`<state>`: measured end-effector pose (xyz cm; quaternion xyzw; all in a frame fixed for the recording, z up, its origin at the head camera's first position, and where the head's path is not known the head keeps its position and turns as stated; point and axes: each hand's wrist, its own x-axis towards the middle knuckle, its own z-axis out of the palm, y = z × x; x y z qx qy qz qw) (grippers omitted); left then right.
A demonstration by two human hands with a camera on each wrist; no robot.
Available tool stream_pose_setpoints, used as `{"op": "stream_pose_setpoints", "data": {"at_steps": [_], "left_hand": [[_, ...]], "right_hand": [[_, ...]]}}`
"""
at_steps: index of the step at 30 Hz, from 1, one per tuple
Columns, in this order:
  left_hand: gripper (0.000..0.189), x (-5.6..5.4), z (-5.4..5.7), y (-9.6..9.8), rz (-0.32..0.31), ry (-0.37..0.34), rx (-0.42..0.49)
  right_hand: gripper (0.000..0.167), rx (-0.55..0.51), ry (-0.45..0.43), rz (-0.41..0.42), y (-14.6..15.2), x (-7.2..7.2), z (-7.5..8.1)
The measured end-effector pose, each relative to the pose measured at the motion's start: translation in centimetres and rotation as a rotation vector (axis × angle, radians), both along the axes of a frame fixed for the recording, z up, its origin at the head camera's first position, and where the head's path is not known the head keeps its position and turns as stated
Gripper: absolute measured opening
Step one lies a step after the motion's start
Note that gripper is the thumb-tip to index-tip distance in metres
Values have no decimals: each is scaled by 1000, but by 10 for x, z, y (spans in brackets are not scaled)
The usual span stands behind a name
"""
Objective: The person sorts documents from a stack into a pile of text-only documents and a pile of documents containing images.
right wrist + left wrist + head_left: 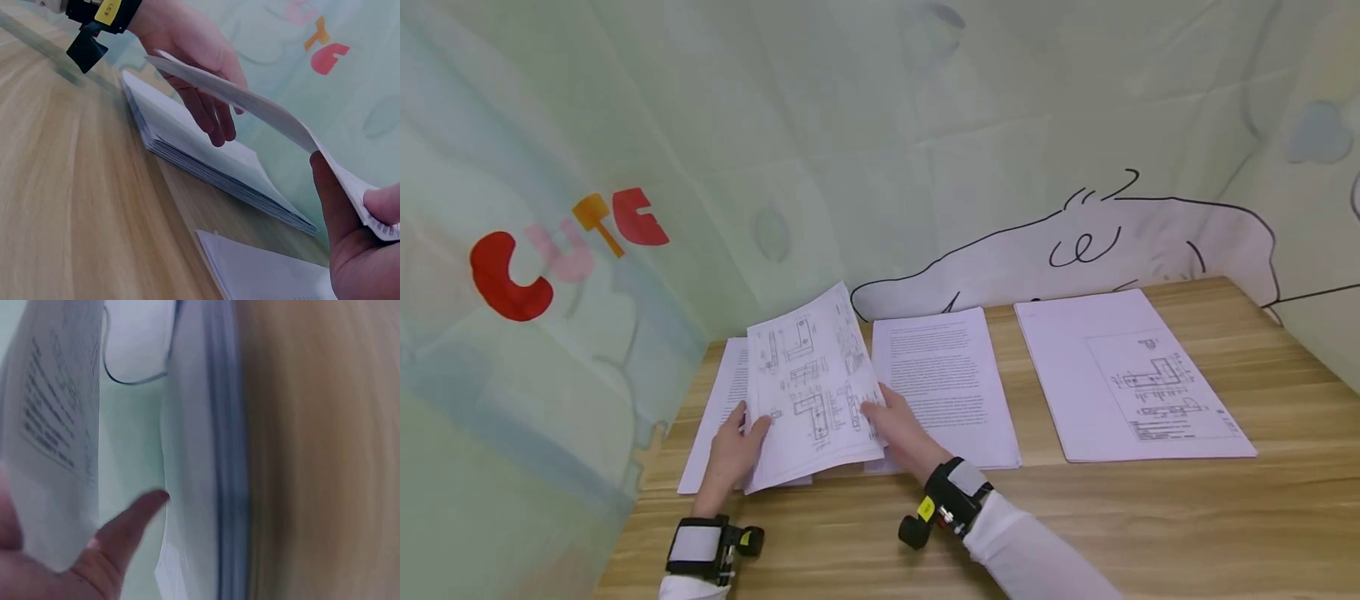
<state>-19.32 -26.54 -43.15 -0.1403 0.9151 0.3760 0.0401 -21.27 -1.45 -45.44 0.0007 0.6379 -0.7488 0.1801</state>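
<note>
A thin sheaf of paper point(805, 400) printed with technical drawings is raised, tilted, above the left paper stack point(718, 433). My right hand point(906, 425) pinches its right edge, thumb on the printed face and fingers underneath, as the right wrist view shows. At the opposite edge is my left hand point(730, 450); the edge sits between thumb and fingers. Those left fingers point(209, 119) extend loosely below the sheaf, spread away from it. The stack beneath, seen edge-on as several layers point(206, 172), lies on the table and is partly hidden by the sheaf.
A middle stack of text pages point(947, 392) lies right beside the sheaf. Farther right is another stack point(1127, 383) with a drawing on top. All lie on the wooden table point(1045, 508), with a printed cloth backdrop point(820, 150) behind and at left.
</note>
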Motion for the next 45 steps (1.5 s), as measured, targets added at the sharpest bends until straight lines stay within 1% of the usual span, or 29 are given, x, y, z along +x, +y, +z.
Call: {"op": "stream_pose_setpoints", "data": {"at_steps": [1,2,4,6,7,9,11,13,18,21,24,28,31,33,36,38,41,44,45], "left_hand": [[74,-1,0,2,20,7,53],[74,-2,1,4,42,15,125],[71,-4,2,9,91,25,304],[64,-6,3,16,126,26,496],[58,-7,3,19,136,24,565],[49,-8,3,26,141,14,670],[43,-9,3,34,116,16,721],[40,-11,2,42,89,27,745],[38,-15,2,61,29,58,756],[36,-16,2,74,-11,85,761],[37,-16,1,89,-67,124,759],[39,-17,1,110,-142,162,756],[38,-18,2,126,-180,171,771],[38,-19,3,137,-191,172,785],[40,-21,4,153,-182,160,792],[41,-22,4,162,-179,143,794],[41,-22,6,173,-188,101,787],[41,-23,9,183,-247,64,772],[41,-23,11,186,-279,53,764]], "right_hand": [[50,-11,12,14,5,0,1],[50,-20,29,29,10,0,2],[49,-30,54,50,21,2,4],[48,-34,75,60,30,4,7],[47,-29,81,65,34,4,8],[47,-7,90,61,42,6,10],[47,18,100,47,50,7,13],[48,64,111,21,56,8,15],[54,210,130,-37,73,9,21],[56,269,121,-55,85,8,25],[57,307,89,-82,100,5,28],[58,289,36,-96,121,1,33],[61,223,-5,-85,137,0,35],[63,193,-40,-81,147,0,37],[64,196,-51,-83,161,1,38],[60,220,-27,-80,170,4,39],[55,270,45,-83,184,8,40],[54,339,116,-103,199,13,43],[55,364,130,-114,204,14,44]]}}
